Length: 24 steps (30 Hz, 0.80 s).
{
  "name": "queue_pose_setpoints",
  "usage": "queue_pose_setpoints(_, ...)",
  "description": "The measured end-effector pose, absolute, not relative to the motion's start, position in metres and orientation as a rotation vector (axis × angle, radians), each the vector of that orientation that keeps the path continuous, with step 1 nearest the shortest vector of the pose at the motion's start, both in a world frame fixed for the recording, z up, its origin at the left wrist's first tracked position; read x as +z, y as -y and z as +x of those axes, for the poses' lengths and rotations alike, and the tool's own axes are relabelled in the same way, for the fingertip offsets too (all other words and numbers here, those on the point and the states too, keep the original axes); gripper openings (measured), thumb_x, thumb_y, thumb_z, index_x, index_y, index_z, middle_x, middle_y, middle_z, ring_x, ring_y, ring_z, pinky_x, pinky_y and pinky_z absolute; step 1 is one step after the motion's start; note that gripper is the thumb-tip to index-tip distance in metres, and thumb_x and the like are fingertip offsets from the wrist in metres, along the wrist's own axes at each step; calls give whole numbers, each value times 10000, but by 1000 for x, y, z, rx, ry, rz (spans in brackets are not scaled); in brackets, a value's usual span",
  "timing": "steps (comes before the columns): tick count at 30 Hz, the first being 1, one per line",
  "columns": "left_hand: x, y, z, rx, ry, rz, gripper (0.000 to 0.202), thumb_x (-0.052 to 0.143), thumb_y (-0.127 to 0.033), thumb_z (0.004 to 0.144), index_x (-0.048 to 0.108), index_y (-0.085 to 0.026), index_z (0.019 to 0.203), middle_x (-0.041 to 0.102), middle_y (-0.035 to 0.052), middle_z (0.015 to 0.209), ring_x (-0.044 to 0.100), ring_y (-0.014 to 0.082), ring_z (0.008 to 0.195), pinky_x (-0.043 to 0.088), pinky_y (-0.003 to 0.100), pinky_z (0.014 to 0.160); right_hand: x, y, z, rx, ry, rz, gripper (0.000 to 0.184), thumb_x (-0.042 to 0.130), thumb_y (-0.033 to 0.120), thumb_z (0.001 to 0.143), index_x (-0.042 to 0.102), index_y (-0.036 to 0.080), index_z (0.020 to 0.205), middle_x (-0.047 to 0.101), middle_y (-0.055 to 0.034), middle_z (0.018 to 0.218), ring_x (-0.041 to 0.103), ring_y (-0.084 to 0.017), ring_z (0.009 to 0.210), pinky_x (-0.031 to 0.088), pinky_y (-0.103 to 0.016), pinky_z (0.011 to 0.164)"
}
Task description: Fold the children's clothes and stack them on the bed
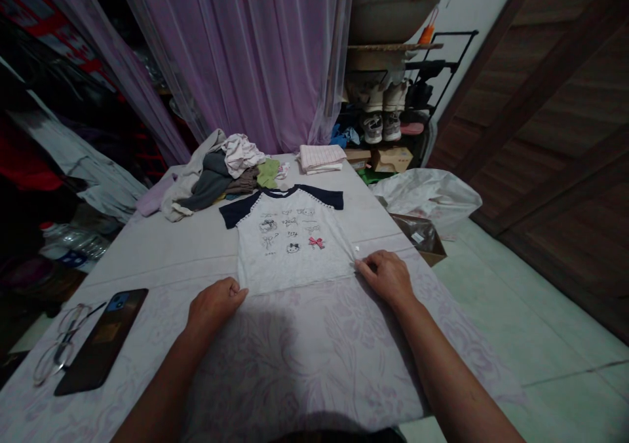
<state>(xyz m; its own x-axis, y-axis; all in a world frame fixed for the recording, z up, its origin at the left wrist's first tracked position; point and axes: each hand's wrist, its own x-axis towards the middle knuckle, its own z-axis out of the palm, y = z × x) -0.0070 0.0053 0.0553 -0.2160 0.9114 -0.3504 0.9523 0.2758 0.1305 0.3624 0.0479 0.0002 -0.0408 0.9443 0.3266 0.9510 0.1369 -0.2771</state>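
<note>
A small white T-shirt [289,259] with dark navy sleeves and a printed front lies spread flat on the cloth-covered table [275,364], its neck pointing away from me. My left hand [216,304] is closed, pinching the shirt's lower left corner. At the lower right corner, my right hand [387,275] grips the hem between thumb and fingers. The fabric looks drawn out between the two hands.
Behind the shirt sits a heap of crumpled clothes [211,174], with folded cloths [322,158] to its right. A phone [103,341] and eyeglasses [61,345] lie at the table's left. Off the right edge are a plastic bag [432,197] and an open box [420,238].
</note>
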Motion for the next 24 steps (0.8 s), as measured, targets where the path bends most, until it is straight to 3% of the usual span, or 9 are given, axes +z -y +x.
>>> queue_pose_setpoints(6,49,-3,-15,-94,-2192,1723,181,418,-386,859,492,-239,784,643,-10,764,618,185,748,340,263,590,1,-49,362,-42,2045,-1841,195,577,297,826,618,213,654,648,-62,745,564,-215,735,359,-338,665)
queue_pose_setpoints(12,47,5,-29,-59,-2248,1648,190,423,-412,876,497,-250,942,663,-15,818,642,187,757,359,257,585,-7,-46,365,-82,2007,-1851,192,550,307,831,601,211,673,639,-74,751,549,-222,741,359,-342,667)
queue_pose_setpoints(17,51,9,-18,-62,-2310,1665,323,439,-407,877,467,-243,1155,669,19,926,651,227,830,419,304,669,-10,-42,360,-45,1882,-1774,148,550,273,823,644,208,918,669,-74,878,568,-238,834,395,-357,743)
queue_pose_setpoints(21,47,13,-1,132,-2260,2054,199,487,-325,860,553,-228,1021,650,59,1053,591,238,1009,427,341,858,-7,-37,353,44,2008,-1517,150,544,245,861,672,219,935,678,-79,996,574,-239,960,405,-371,838)
queue_pose_setpoints(24,39,11,10,165,-1958,2338,130,496,-268,870,610,-234,922,668,51,1035,571,237,1026,402,359,910,-6,-36,346,151,2198,-1331,154,561,246,880,703,245,940,683,-67,1016,576,-226,979,404,-368,850)
